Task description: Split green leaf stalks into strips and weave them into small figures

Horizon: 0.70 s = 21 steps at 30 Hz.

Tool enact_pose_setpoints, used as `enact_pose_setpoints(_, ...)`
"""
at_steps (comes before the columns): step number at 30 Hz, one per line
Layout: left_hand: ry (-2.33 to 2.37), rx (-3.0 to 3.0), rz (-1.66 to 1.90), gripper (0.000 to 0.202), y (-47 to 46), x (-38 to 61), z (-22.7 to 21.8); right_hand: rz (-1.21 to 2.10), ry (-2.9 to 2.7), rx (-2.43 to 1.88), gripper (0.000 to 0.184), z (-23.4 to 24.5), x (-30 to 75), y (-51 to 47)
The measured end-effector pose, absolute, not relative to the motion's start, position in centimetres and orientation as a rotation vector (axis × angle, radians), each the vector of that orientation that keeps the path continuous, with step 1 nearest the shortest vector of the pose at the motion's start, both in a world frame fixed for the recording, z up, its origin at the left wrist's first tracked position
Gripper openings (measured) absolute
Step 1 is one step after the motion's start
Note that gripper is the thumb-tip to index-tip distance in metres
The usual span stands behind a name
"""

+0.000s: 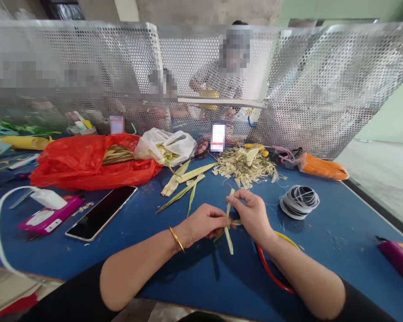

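Over the blue table, my left hand (pixel 208 222) pinches pale strips of dried leaf, perhaps corn husk, where they cross. An upright leaf strip (pixel 229 243) passes between both hands, its lower end hanging free. My right hand (pixel 251 212) grips the upper part of the same strip between thumb and fingers. Another strip runs sideways under the crossing, mostly hidden by my fingers. Beyond my hands lie loose long leaf pieces (pixel 195 172) and a heap of leaf scraps (pixel 246 164). Beneath my right forearm shows a red and yellow handle or ring (pixel 272 273), partly covered.
At left are a red plastic bag (pixel 74 156), a white bag (pixel 183 145), a phone (pixel 102 213) and a magenta power strip (pixel 53 219). A cord spool (pixel 299 202) and an orange packet (pixel 323 167) stand right. Behind a perforated metal screen (pixel 188 49) is another person.
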<state>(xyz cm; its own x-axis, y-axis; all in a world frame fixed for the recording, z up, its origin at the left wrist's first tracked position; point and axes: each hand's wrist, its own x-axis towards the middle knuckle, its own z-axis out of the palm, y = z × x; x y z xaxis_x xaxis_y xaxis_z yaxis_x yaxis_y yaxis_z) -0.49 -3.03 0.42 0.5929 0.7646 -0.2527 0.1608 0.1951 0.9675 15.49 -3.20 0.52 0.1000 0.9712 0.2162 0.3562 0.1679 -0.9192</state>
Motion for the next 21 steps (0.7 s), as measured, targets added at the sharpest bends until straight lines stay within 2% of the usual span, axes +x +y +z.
enact_pose_setpoints(3, 0.884, 1.332, 0.494, 0.039, -3.1, -0.5, 0.8, 0.703, -1.489, -1.380, 0.026, 0.7, 16.0, -3.1)
enact_pose_setpoints(8, 0.895, 1.237, 0.563, 0.047, -2.8, -0.5, 1.0, 0.856, -1.680, -1.339, 0.032, 1.6, 17.8, -2.5)
enact_pose_setpoints(12, 0.934, 1.185, 0.605, 0.052, -2.4, -0.6, 0.9, 0.867, -1.965, -1.323, 0.025, 2.4, 18.8, -2.7)
enact_pose_setpoints(17, 0.952, 1.226, 0.560, 0.039, -2.2, -0.7, 0.9, 0.668, -2.041, -1.374, 0.025, 2.1, 18.3, -2.9)
enact_pose_setpoints(21, 0.950, 1.201, 0.597, 0.040, -2.2, -0.7, 0.8, 0.381, -2.072, -1.390, 0.025, 1.6, 18.0, -3.1)
